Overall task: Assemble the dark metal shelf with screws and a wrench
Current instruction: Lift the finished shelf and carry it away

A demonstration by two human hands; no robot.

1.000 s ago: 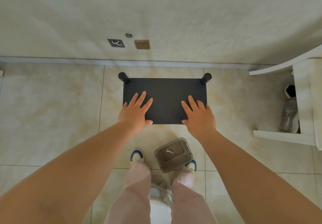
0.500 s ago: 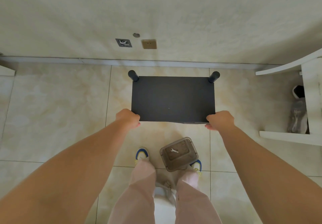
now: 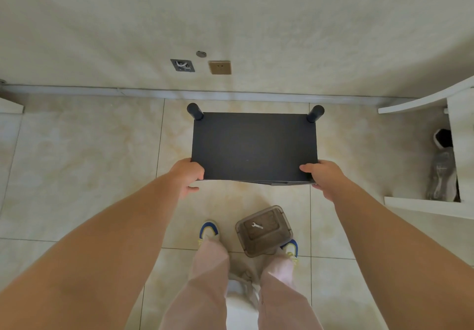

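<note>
Beside the wall, left hand [image 3: 186, 173] and right hand [image 3: 324, 175] curl fingers around the shelf [image 3: 254, 147]'s near corners, apparently assembled; next calls for steady positioning.

Soft even daylight, faint shadows, edges bowed, legs perhaps blurred

Left hand [image 3: 186, 173] and right hand [image 3: 323, 175] outstretched, fingers curled, gripping.

the shelf [image 3: 254, 147] hides its own near legs and whatever lies under its top panel. both forearms run off the bottom edge, and the white cabinet [image 3: 459, 150] is cut by the right edge. the screws cannot be made out anywhere.
</note>
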